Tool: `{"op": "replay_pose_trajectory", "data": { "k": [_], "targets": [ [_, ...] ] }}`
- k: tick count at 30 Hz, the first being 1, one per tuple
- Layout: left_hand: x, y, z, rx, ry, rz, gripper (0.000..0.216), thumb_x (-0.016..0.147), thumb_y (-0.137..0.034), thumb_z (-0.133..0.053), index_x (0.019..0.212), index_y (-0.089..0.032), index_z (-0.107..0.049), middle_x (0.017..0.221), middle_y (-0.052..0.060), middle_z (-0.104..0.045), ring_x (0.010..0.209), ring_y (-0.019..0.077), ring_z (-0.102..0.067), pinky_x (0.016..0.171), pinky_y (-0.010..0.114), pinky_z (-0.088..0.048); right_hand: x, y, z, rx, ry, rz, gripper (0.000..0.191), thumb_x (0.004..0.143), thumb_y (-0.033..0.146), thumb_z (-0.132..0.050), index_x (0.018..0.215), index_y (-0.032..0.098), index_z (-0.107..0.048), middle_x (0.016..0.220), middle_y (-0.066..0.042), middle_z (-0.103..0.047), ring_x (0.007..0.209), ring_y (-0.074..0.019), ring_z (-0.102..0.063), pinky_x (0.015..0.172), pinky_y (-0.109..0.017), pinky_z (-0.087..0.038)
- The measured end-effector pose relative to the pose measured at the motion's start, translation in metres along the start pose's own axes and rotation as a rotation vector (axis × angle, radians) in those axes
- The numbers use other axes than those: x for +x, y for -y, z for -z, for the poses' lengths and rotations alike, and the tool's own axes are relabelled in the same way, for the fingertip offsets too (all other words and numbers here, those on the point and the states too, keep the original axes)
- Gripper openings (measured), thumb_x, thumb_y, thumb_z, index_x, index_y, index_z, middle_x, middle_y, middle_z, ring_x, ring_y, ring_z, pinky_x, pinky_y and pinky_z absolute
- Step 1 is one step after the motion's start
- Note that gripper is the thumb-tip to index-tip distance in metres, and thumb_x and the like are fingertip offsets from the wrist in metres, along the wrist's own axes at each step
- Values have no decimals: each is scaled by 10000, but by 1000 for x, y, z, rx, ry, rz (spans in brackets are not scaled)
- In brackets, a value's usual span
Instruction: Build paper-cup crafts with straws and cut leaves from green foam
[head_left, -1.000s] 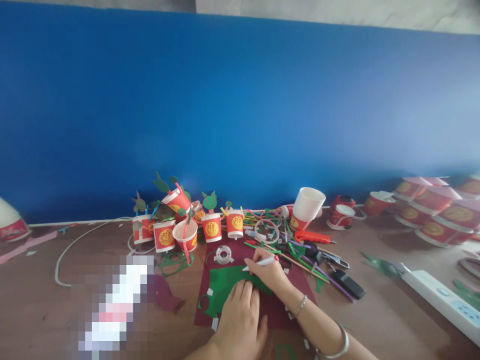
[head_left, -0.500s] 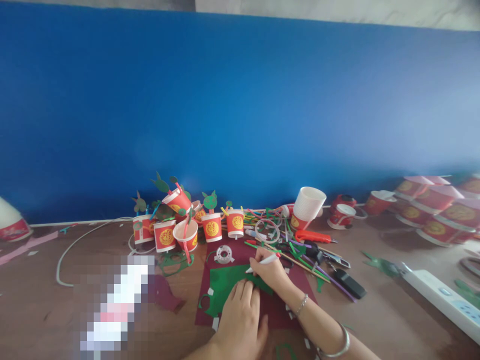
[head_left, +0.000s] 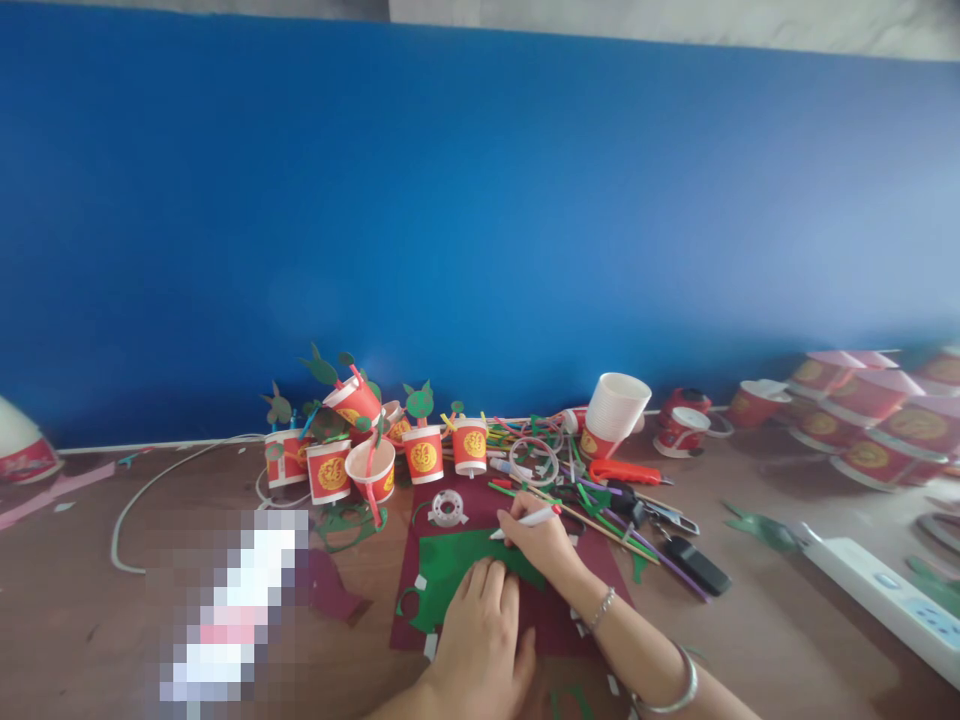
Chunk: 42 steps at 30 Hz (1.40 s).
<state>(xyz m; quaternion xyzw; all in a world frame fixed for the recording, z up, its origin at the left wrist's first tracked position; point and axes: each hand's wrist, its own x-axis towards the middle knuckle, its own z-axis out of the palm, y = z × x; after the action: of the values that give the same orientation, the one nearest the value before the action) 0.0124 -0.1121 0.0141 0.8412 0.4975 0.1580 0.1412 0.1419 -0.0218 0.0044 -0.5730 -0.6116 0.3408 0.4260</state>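
A white marker (head_left: 534,520) with a red end is gripped in my right hand (head_left: 546,545), its tip at the upper part of a green paper sheet (head_left: 450,560). My left hand (head_left: 484,620) lies flat on the lower part of that sheet, fingers together and stretched out. A round hole is cut near the sheet's lower left corner. Under it lies a dark maroon sheet (head_left: 405,630). Just beyond the green sheet is a white ring-shaped tape roll (head_left: 448,508). Small white scraps are scattered around the sheets.
Red paper cups (head_left: 424,455) with green cut-outs stand at the back, left of a white cup stack (head_left: 616,405). An orange-red utility knife (head_left: 626,472), straws, scissors and a black key fob (head_left: 697,565) lie right. A power strip (head_left: 885,595) sits far right.
The marker and my right hand have shifted very slightly left. My left hand stays in place on the green sheet.
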Motion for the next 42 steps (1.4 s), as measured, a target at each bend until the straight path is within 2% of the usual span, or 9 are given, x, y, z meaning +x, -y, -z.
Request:
{"op": "replay_pose_trajectory", "data": {
  "k": [7, 19, 24, 33, 42],
  "targets": [
    [-1, 0, -1, 16, -18, -7, 400, 830, -255, -487, 1204, -117, -516, 1188, 128, -523, 1135, 283, -453, 1015, 437, -380, 0, 0, 0, -17, -6, -20, 266, 717, 334, -546, 526, 240, -387, 430, 36, -549, 423, -129, -482, 455, -240, -377],
    [0, 0, 1, 14, -9, -14, 397, 831, -252, -476, 1200, -110, -521, 1177, 128, -527, 1122, 287, -463, 1009, 437, -386, -1, 8, 0, -10, -53, -36, 231, 674, 284, -512, 508, 245, -357, 391, 47, -499, 405, -128, -485, 438, -236, -381],
    [-1, 0, 0, 1, -5, -1, 378, 830, -247, -474, 1177, -108, -532, 1173, 129, -528, 1122, 286, -458, 1013, 436, -381, -1, 7, 0, -19, -22, -68, 219, 664, 293, -504, 511, 246, -354, 387, 52, -490, 399, -132, -498, 435, -236, -371],
    [0, 0, 0, 3, -13, -1, 369, 826, -239, -473, 1162, -105, -540, 1166, 129, -534, 1111, 287, -466, 1006, 437, -389, -1, 1, -2, -10, 22, -35, 226, 685, 274, -510, 521, 237, -360, 389, 60, -486, 393, -117, -479, 432, -224, -360],
    [0, -1, 1, -4, 12, 5, 404, 833, -249, -464, 1202, -94, -523, 1198, 138, -519, 1139, 294, -445, 1025, 444, -369, 0, 0, -1, 46, 36, -53, 233, 695, 264, -531, 528, 235, -371, 389, 57, -500, 392, -122, -503, 426, -219, -372]
  ]
}}
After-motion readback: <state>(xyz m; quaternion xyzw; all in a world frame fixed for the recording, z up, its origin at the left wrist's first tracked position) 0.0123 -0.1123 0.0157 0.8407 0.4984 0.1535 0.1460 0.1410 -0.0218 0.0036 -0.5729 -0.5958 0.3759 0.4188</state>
